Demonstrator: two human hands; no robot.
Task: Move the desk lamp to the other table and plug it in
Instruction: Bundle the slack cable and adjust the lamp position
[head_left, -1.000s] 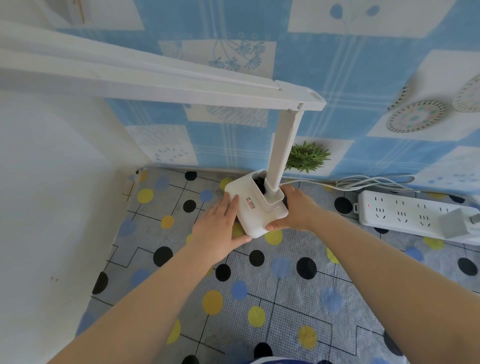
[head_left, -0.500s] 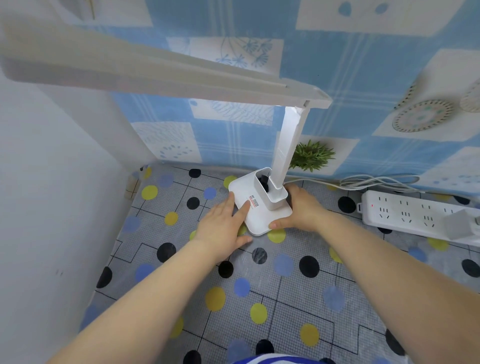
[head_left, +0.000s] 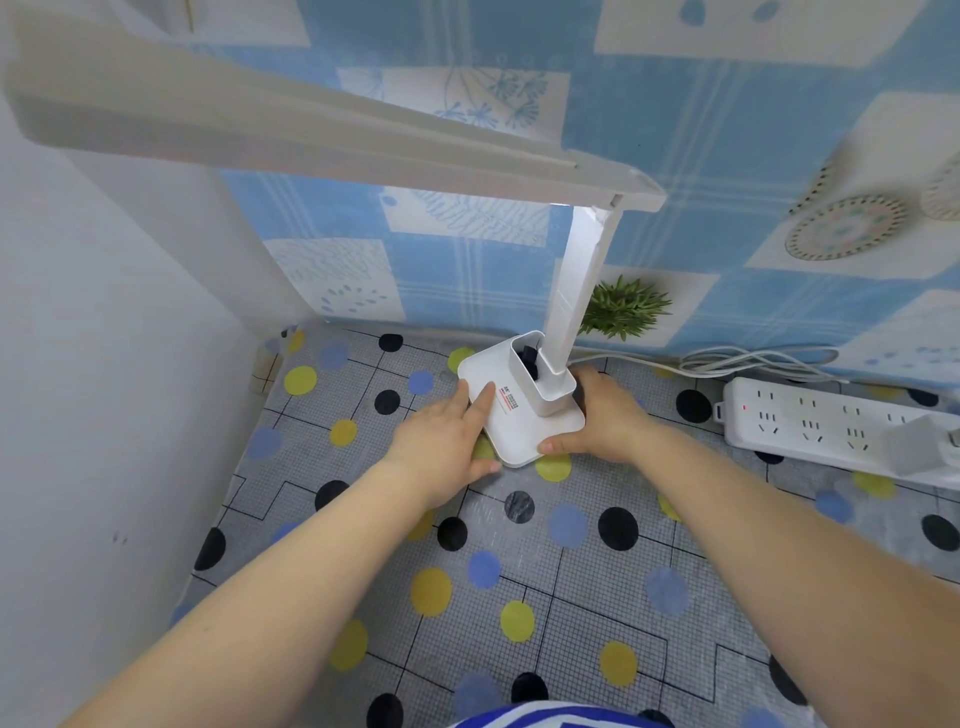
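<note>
Item: lamp (head_left: 524, 415), white, folding head, base sitting flat on the dotted cloth of the table (head_left: 571, 571), toward 12 o'clock from the wearer and close to the wall. Left hand (head_left: 447, 447): lying at the base's 9 o'clock edge, fingers straight and together, fingertips resting on the base top, thumb under or against the near edge; not curling round it. Right hand (head_left: 597, 421): gripping the base's 3 o'clock edge, thumb showing at the near corner, remaining fingers hidden behind the base. Cord (head_left: 753, 358): white, trailing from behind the base toward 2 o'clock along the wall, lying in loops; its plug end is not visible, so whether it is connected cannot be told. Power strip (head_left: 810, 421): lying at 2 o'clock, well apart from the base, one grey adapter (head_left: 914, 441) sitting in it at the far right. Progress, as judged: the lamp appears to be settling in place on the table, so the move looks nearly done; releasing the base and plugging in are remaining.
</note>
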